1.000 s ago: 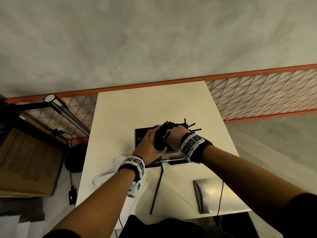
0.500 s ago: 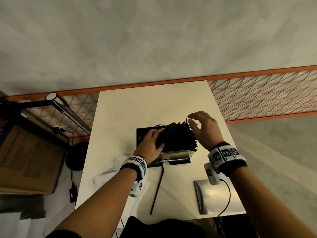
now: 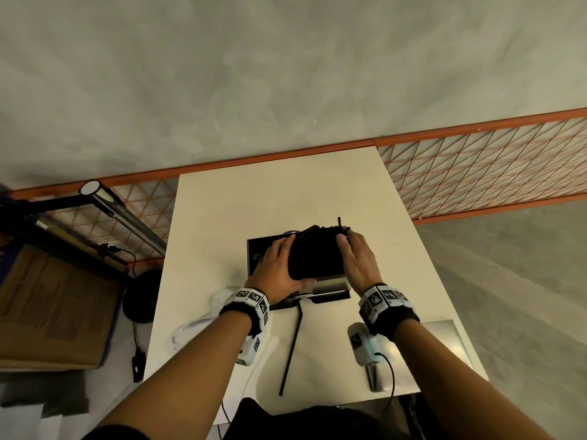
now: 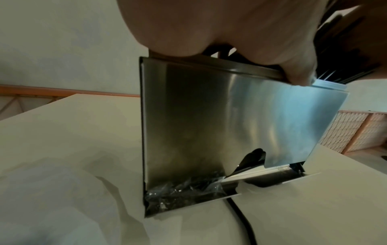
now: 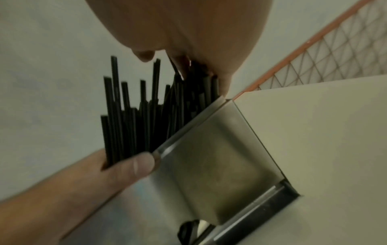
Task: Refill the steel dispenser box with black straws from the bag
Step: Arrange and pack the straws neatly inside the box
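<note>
The steel dispenser box (image 3: 328, 277) stands open-topped in the middle of the white table (image 3: 286, 201). A thick bundle of black straws (image 3: 314, 255) lies across its top, partly sunk in. My left hand (image 3: 276, 268) grips the bundle's left end, its thumb (image 5: 136, 164) against the straws at the box rim. My right hand (image 3: 352, 255) lies with straight fingers against the straws' right ends. Up close, the straws (image 5: 134, 116) stick out unevenly above the box (image 5: 209, 149). One straw (image 3: 339, 222) pokes up past the rest. The box front (image 4: 209, 124) hides its inside.
A loose black straw (image 3: 292, 347) lies on the table in front of the box. The steel lid (image 3: 444, 341) rests at the near right corner. A crumpled clear bag (image 3: 193, 328) sits at the left edge. An orange mesh rail (image 3: 476, 173) runs behind; a cardboard box (image 3: 54, 306) is on the floor to the left.
My right hand let go of the bundle, swung out to the right, then came back flat against the straw ends. The bundle now lies level and lower in the box.
</note>
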The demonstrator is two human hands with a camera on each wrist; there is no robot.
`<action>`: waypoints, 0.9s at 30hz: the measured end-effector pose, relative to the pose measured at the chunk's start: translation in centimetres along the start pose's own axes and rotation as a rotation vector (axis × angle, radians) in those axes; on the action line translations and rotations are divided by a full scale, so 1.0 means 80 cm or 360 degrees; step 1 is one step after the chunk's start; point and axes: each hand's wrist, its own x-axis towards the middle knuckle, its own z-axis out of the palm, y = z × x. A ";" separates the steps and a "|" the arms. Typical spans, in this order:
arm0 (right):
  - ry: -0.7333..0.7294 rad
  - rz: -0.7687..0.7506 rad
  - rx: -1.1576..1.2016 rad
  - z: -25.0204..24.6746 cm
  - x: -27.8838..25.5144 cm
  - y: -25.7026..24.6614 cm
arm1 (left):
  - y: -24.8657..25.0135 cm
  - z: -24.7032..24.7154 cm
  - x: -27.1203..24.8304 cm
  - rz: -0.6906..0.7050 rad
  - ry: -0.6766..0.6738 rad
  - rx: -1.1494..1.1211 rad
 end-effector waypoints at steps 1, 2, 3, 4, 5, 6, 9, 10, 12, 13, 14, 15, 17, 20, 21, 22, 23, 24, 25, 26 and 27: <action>0.0067 -0.0035 -0.0050 -0.007 0.000 0.003 | 0.000 0.000 0.000 0.0000 -0.0008 0.0011; 0.0178 -0.0139 -0.0165 -0.014 -0.001 0.006 | 0.000 0.000 0.001 0.0001 -0.0018 0.0022; 0.0314 -0.0317 -0.0310 -0.021 -0.005 0.006 | -0.001 0.001 0.001 0.0001 -0.0033 0.0028; 0.0442 -0.0534 -0.0443 -0.028 -0.011 0.004 | -0.001 0.001 0.001 0.0004 -0.0052 0.0032; 0.0508 -0.0737 -0.0527 -0.032 -0.020 -0.001 | -0.001 0.001 0.001 0.0006 -0.0066 0.0032; 0.0481 -0.0900 -0.0565 -0.033 -0.031 -0.007 | -0.002 0.002 0.001 0.0004 -0.0071 0.0028; -0.0026 -0.1159 -0.0662 -0.009 -0.068 -0.013 | -0.003 0.002 0.002 0.0023 -0.0056 0.0017; -0.0296 -0.1189 -0.0772 0.007 -0.079 -0.010 | -0.002 0.001 0.001 0.0022 -0.0062 0.0008; -0.0892 -0.1161 -0.1186 0.043 -0.096 0.005 | 0.000 -0.002 0.001 0.0007 -0.0079 0.0015; -0.1121 -0.1125 -0.1402 0.059 -0.103 0.015 | 0.000 -0.002 0.001 0.0004 -0.0083 0.0023; -0.1261 -0.1095 -0.1554 0.072 -0.105 0.024 | 0.001 -0.003 0.000 0.0005 -0.0082 0.0026; -0.1344 -0.1085 -0.1642 0.083 -0.106 0.033 | 0.002 -0.003 -0.001 0.0007 -0.0081 0.0026; -0.1406 -0.1120 -0.1715 0.103 -0.103 0.048 | 0.002 -0.004 -0.002 0.0009 -0.0076 0.0029; -0.1333 -0.1160 -0.1798 0.125 -0.096 0.058 | 0.002 -0.005 -0.002 -0.0004 -0.0066 -0.0006; -0.1322 -0.1152 -0.1842 0.132 -0.095 0.060 | 0.002 -0.005 -0.003 -0.0008 -0.0054 -0.0029; -0.1327 -0.1142 -0.1885 0.138 -0.096 0.061 | 0.002 -0.006 -0.003 -0.0008 -0.0037 -0.0055; -0.1335 -0.1140 -0.1920 0.144 -0.097 0.063 | 0.001 -0.006 -0.004 -0.0007 -0.0020 -0.0081; -0.1342 -0.1139 -0.1947 0.148 -0.098 0.066 | 0.001 -0.007 -0.004 0.0001 -0.0004 -0.0098; -0.1342 -0.1152 -0.1962 0.152 -0.099 0.070 | 0.001 -0.006 -0.005 0.0014 0.0009 -0.0111; -0.1351 -0.1179 -0.1974 0.154 -0.101 0.073 | 0.001 -0.006 -0.005 0.0024 0.0019 -0.0127; -0.1357 -0.1239 -0.1984 0.156 -0.102 0.078 | 0.000 -0.006 -0.005 0.0029 0.0029 -0.0150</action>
